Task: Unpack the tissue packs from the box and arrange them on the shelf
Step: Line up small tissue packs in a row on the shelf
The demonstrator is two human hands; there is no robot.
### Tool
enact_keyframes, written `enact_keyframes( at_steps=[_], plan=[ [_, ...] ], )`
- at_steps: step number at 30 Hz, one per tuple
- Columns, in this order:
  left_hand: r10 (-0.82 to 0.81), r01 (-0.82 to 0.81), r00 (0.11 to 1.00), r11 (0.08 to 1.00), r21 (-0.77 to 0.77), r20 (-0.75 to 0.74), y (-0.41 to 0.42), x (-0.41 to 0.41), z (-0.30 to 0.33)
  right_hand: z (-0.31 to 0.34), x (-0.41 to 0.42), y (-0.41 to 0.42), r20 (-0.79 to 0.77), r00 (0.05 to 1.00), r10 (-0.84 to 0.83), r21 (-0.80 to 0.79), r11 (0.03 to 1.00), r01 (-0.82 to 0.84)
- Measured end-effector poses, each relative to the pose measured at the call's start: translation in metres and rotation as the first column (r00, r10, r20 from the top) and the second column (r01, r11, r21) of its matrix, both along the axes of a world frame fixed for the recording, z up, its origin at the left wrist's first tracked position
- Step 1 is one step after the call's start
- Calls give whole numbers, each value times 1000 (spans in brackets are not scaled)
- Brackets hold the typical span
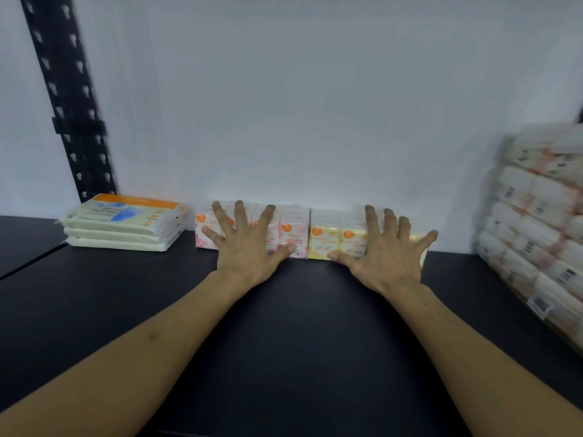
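A pink pack of mini tissues (293, 234) and a yellow pack of mini tissues (325, 241) stand side by side against the white back wall on the black shelf (299, 326). My left hand (249, 244) presses flat against the front of the pink pack, fingers spread and straight. Over the front of the yellow pack my right hand (385, 250) lies the same way, fingers splayed. No box is in view.
A stack of three flat cream tissue packs (123, 228) lies at the left against the wall. A tall wrapped bundle of tissue packs (536, 222) fills the right side. A black perforated upright (66, 99) rises at the left.
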State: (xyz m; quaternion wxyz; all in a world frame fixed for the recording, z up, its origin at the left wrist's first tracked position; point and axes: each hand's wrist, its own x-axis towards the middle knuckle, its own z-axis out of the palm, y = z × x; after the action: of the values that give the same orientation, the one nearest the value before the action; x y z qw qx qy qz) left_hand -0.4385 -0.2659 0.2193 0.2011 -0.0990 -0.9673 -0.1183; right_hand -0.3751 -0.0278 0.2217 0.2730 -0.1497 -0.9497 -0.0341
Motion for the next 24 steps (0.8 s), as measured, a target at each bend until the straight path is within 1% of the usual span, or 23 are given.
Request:
enact_keyframes(
  at_steps=[3, 7, 9, 14, 16, 19, 22, 24],
  plan=[
    [-7, 7, 1000, 1000, 28, -5, 0, 2, 0, 0, 4, -4, 8, 999, -39, 39, 998, 39],
    [-41, 45, 999, 991, 126, -27, -5, 10, 4, 1, 14, -12, 11, 998, -69, 64, 996, 68],
    [-74, 81, 996, 987, 138, -52, -13, 17, 4, 2, 20, -13, -11, 998, -55, 28, 998, 55],
    [-167, 181, 981, 972, 147, -103, -23, 52, 4, 3, 55, -15, -76, 997, -26, -158, 987, 14],
    [-207, 219, 975, 956, 195, -76, -21, 74, 3, 1, 73, -17, -65, 997, -29, -207, 978, 15],
    [-233, 225, 973, 939, 261, -3, -24, 109, 2, -2, 102, -25, 4, 999, -54, -255, 965, 53],
    [-243, 239, 970, 956, 170, 3, -30, 145, 5, 2, 131, -38, 2, 999, -53, -308, 950, 51],
    [-271, 270, 963, 959, 89, 1, -35, 168, 5, 1, 151, -46, 41, 999, -28, -303, 952, 39]
  ],
)
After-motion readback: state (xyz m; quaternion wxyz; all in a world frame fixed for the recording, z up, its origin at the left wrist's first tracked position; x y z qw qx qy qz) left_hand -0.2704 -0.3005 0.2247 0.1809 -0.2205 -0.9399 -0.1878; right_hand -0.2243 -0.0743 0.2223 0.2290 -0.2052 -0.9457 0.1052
